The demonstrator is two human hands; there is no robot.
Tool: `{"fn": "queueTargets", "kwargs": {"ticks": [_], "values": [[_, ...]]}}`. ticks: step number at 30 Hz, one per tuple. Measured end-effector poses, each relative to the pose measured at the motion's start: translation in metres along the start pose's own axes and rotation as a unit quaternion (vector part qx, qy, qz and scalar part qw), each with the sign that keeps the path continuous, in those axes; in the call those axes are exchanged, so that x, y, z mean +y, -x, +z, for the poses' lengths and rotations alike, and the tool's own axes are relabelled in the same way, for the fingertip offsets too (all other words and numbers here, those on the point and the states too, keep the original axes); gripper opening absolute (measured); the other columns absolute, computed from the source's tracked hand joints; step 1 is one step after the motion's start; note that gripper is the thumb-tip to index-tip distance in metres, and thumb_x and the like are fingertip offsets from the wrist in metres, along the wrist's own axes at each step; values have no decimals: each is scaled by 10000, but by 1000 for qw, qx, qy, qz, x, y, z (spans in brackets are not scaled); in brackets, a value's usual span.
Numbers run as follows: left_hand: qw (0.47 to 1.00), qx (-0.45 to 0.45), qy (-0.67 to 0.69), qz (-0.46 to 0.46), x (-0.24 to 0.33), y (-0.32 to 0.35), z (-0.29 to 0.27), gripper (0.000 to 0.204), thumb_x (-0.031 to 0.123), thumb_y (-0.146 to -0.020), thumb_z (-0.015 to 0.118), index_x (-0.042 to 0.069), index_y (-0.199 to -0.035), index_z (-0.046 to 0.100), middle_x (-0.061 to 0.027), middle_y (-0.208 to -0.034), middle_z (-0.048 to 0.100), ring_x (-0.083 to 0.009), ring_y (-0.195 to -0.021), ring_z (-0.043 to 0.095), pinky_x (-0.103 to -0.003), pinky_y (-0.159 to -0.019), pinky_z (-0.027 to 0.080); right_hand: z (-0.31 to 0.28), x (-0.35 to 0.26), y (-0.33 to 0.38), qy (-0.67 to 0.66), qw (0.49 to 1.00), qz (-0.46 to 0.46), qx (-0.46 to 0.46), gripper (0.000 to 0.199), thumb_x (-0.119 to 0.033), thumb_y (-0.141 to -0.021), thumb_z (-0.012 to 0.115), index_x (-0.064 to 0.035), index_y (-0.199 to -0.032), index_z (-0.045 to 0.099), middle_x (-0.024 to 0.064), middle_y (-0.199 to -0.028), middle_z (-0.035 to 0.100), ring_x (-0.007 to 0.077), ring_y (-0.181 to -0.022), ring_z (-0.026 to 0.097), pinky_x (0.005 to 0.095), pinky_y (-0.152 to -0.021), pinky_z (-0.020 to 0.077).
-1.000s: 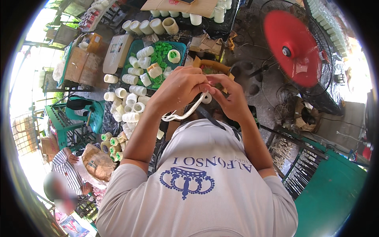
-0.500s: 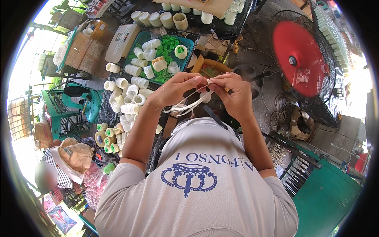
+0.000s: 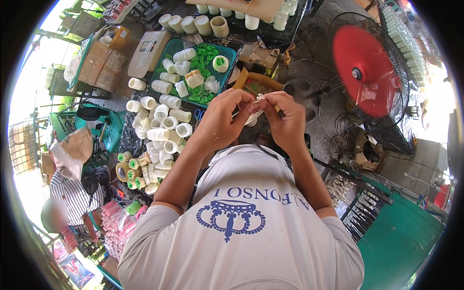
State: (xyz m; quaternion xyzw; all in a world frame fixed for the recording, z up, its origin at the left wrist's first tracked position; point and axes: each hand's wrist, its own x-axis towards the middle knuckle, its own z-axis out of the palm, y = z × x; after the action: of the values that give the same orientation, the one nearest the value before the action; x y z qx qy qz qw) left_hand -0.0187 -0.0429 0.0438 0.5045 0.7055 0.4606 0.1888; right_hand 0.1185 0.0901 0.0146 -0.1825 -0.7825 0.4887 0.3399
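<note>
In front of my chest, both hands pinch a thin white cord point(image 3: 253, 118). My left hand point(image 3: 223, 116) is closed, its thumb and forefinger gripping the cord near a small bunched loop. Close beside it, my right hand point(image 3: 285, 117) is closed in a pinch on the same bunched part. Slack strands hang down between the hands, and my left fingers partly hide them. Whether the bunch is knotted, I cannot tell.
Beyond my left hand, a teal tray point(image 3: 231, 63) holds green pieces and white ribbed cylinders. White hollow cylinders point(image 3: 158, 134) pile up to the left, near blue-handled scissors point(image 3: 198, 114). A red fan point(image 3: 365, 72) stands right. A person in a striped shirt point(image 3: 72, 193) is at far left.
My hands have drawn together, and the cord's loops have gone from spreading leftward to hanging bunched between them. At far left, the other person's brown sack has moved upward.
</note>
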Motion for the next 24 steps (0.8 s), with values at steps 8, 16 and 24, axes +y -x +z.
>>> {"fn": "queueTargets", "kwargs": {"ticks": [8, 16, 24], "values": [[990, 123, 56, 44, -2, -2, 19, 58, 32, -951, 679, 3, -1000, 670, -128, -1010, 695, -271, -965, 677, -353, -817, 538, 6, -5, 8, -104, 991, 76, -27, 116, -89, -971, 717, -1, -1038, 751, 80, -894, 714, 137, -810, 659, 277, -745, 509], [932, 119, 329, -90, 7, 6, 40, 246, 131, -1051, 617, -11, -1237, 692, -87, -1187, 715, -121, -1074, 646, -266, -924, 516, 10, -8, 14, -122, 991, 55, 0, 129, -68, -955, 724, 5, -1060, 748, 100, -911, 714, 161, -841, 668, 284, -759, 514], [898, 71, 423, -94, -2, 11, 46, 325, 184, -1085, 569, -28, -1316, 656, -65, -1204, 694, -112, -1077, 637, -250, -963, 494, 8, -5, 15, -35, 999, -17, 20, 127, -62, -909, 759, -10, -1025, 761, 107, -882, 737, 226, -864, 679, 327, -821, 504]]}}
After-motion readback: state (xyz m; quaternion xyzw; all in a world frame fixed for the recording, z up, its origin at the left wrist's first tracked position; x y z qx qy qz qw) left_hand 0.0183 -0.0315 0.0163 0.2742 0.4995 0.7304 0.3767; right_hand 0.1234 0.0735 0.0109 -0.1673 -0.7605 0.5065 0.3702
